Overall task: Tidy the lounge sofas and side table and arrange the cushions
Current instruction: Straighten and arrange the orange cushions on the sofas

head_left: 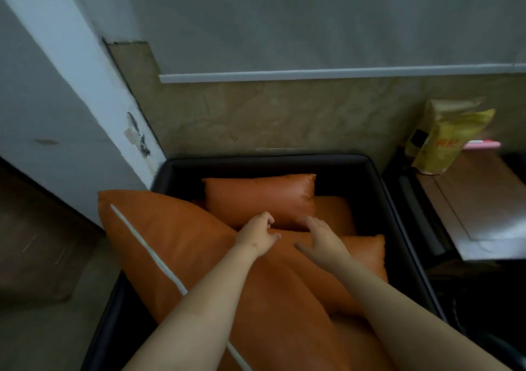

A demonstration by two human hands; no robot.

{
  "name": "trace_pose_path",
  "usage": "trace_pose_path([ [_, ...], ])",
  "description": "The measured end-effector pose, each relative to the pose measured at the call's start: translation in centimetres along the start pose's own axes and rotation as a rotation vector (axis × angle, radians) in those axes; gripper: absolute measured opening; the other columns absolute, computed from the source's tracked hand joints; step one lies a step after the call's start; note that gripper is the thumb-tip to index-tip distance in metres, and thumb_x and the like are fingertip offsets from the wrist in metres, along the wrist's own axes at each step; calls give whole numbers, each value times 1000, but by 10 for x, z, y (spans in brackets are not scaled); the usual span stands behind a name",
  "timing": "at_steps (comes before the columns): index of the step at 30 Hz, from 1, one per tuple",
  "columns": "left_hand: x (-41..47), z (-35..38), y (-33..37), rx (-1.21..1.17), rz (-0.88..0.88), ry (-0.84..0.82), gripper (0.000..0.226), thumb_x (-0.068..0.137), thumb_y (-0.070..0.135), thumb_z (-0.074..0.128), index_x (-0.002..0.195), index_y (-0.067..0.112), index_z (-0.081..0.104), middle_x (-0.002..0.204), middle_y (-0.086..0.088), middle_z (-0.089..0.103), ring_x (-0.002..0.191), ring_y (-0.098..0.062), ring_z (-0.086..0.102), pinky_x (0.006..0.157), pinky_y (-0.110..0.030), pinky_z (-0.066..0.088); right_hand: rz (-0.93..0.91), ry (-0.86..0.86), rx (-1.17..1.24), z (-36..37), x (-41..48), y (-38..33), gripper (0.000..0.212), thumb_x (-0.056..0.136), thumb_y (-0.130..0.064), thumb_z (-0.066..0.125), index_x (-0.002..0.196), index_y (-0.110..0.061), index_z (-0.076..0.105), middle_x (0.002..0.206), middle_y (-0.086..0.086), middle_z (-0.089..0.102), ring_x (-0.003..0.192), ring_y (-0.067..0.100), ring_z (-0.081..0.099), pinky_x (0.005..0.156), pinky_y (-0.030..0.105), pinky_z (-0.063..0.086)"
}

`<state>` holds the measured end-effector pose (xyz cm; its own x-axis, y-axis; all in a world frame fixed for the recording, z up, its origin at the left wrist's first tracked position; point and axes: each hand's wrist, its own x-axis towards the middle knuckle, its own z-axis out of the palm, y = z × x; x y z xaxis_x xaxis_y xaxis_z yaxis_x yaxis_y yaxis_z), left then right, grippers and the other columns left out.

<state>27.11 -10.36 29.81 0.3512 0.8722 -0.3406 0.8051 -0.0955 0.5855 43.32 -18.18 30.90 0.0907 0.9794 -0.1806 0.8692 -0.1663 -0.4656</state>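
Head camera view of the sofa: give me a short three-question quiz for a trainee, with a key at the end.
1. True or false: the yellow bag lies on the sofa.
2. The large cushion with white piping lies toward which side of the sofa? A) left B) right C) on the floor
3. Fill in: the small cushion at the back is ___ in colour.

Key: 1 false, it stands on the side table. 2 A. 3 orange.

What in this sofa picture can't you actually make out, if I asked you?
Head view throughout.
- Print on the yellow bag: blurred, unreadable.
- Seat of the sofa: buried under the orange cushions.
- Whether the left hand grips a cushion: its curled fingers hide the contact.
- Part of the side table: cut off by the right edge.
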Motion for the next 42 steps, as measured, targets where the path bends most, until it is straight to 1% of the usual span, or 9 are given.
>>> trace_pose_path([
  [3, 9, 10, 12, 35, 59, -42, 39, 87, 34, 67, 120, 20, 52, 122, 1, 57, 107, -19, 58, 92, -36, 49, 68, 20, -13, -7, -4, 14, 64, 90, -39, 63, 143, -16, 35, 146, 3, 42, 136, 21, 35, 105, 33, 38],
  [6, 17, 21, 25, 42, 106, -100, 41, 88, 32, 67, 123, 18, 51, 124, 1, 55, 109, -19, 57, 88, -29, 46, 113, 63, 15, -15, -7, 29, 64, 86, -40, 68, 140, -20, 39, 138, 0, 49, 129, 19, 42, 99, 32, 43],
  [9, 27, 32, 37, 30, 123, -136, 41, 88, 30, 68, 123, 15, 51, 125, -3, 55, 111, -20, 55, 93, -30, 45, 140, 88, 41, -22, -4, 43, 65, 85, -38, 70, 140, -21, 40, 135, 0, 50, 128, 18, 43, 99, 30, 43],
  [17, 47, 71, 56, 46, 49, -192, 44, 90, 39, 64, 124, 16, 50, 126, -2, 52, 110, -23, 56, 93, -39, 48, 130, 25, 113, -17, 11, 89, 60, 87, -38, 67, 139, -19, 41, 136, 2, 50, 129, 19, 42, 99, 30, 41],
  [26, 87, 123, 60, 48, -67, -278, 56, 87, 42, 67, 132, 17, 45, 139, -2, 43, 126, -22, 47, 103, -38, 42, 249, -88, 163, 2, 36, 161, 63, 88, -45, 64, 140, -20, 40, 137, 3, 49, 128, 20, 42, 101, 30, 38],
  [29, 101, 138, 52, 34, -114, -272, 58, 88, 42, 65, 135, 17, 43, 142, -1, 40, 129, -22, 44, 105, -34, 39, 266, -148, 162, 17, 48, 176, 63, 88, -46, 62, 140, -19, 39, 138, 4, 48, 129, 20, 41, 103, 30, 37],
  [34, 134, 149, 32, 29, -140, -194, 59, 90, 44, 61, 138, 17, 40, 141, 0, 38, 133, -23, 38, 107, -38, 36, 263, -188, 209, 45, 85, 183, 59, 90, -47, 59, 139, -21, 40, 136, 1, 49, 126, 19, 42, 101, 31, 39],
  [38, 167, 141, 7, 84, -132, -85, 64, 92, 47, 57, 144, 18, 35, 148, 1, 31, 138, -20, 28, 112, -35, 31, 251, -162, 264, 70, 125, 174, 59, 88, -49, 60, 137, -20, 43, 135, 2, 51, 127, 20, 42, 102, 34, 40],
  [42, 203, 123, -26, 121, -162, 0, 66, 93, 48, 55, 146, 17, 31, 154, 0, 24, 143, -22, 21, 114, -38, 27, 243, -121, 335, 92, 171, 153, 65, 88, -47, 62, 142, -19, 38, 139, 4, 46, 131, 20, 38, 103, 34, 37],
])
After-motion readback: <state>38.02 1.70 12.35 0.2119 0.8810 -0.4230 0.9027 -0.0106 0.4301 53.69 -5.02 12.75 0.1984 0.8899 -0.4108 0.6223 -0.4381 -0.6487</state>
